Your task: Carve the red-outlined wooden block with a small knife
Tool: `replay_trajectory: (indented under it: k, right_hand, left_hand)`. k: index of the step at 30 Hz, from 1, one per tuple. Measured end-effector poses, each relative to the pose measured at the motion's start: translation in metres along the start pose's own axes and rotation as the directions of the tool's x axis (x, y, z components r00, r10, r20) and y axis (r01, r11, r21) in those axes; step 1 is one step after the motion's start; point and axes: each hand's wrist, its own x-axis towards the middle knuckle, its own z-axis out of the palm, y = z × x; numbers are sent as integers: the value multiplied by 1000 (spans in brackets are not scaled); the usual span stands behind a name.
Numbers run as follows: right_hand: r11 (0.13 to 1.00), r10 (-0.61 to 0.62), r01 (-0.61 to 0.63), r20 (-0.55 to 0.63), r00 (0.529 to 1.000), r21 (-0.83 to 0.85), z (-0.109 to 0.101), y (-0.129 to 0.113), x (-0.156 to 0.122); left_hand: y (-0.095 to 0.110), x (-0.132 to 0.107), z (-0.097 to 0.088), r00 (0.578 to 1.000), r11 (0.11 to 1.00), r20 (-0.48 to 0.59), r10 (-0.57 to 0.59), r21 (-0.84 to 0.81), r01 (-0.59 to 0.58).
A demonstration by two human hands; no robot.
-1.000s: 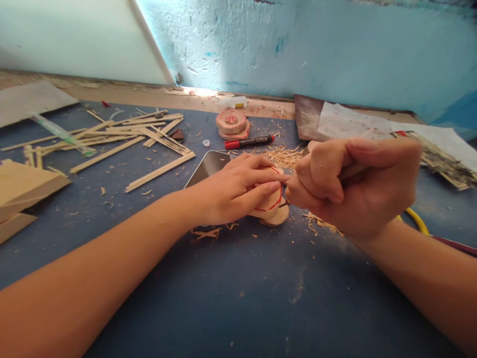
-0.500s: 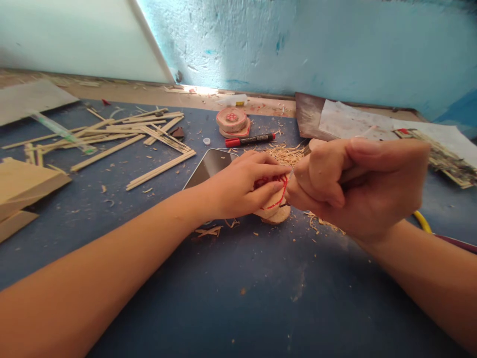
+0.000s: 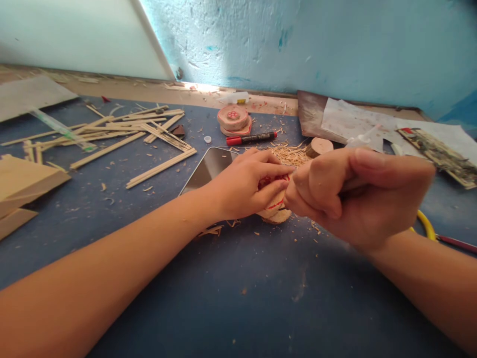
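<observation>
My left hand (image 3: 244, 186) is curled over a small round wooden piece (image 3: 275, 208) marked with red lines, pressing it onto a second wooden disc on the blue table (image 3: 238, 288). My right hand (image 3: 354, 194) is closed in a fist around a thin carving tool; its handle is hidden in the fist and its tip sits against the piece's right edge, hardly visible. Pale wood shavings (image 3: 288, 154) lie just behind both hands.
A phone (image 3: 208, 169) lies screen-up behind my left wrist. Further back are a red marker (image 3: 251, 138), stacked carved discs (image 3: 233, 120), another wooden disc (image 3: 320, 146), scattered wooden sticks (image 3: 130, 134), wood blocks (image 3: 22, 186) at left, papers (image 3: 357, 124) and a yellow cable (image 3: 425, 223) at right.
My left fingers curled tighter over the wooden piece, covering more of it. My right fist shifted slightly lower and right, uncovering a wooden disc behind it.
</observation>
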Motion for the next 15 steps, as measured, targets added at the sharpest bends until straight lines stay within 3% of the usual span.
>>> replay_trajectory:
  k: [7,10,15]
  right_hand:
    - [999,42,-42,18,999,6,2,9,0]
    - [995,61,-63,19,998,76,-1,6,3]
    - [995,91,-92,22,996,36,-4,-3,3]
  left_hand:
    - [-5,-1,2,998,998,-23,60,-23,-60]
    - [-7,0,2,996,996,-31,85,-9,-85]
    - [-8,-1,3,996,996,-44,83,-29,-85]
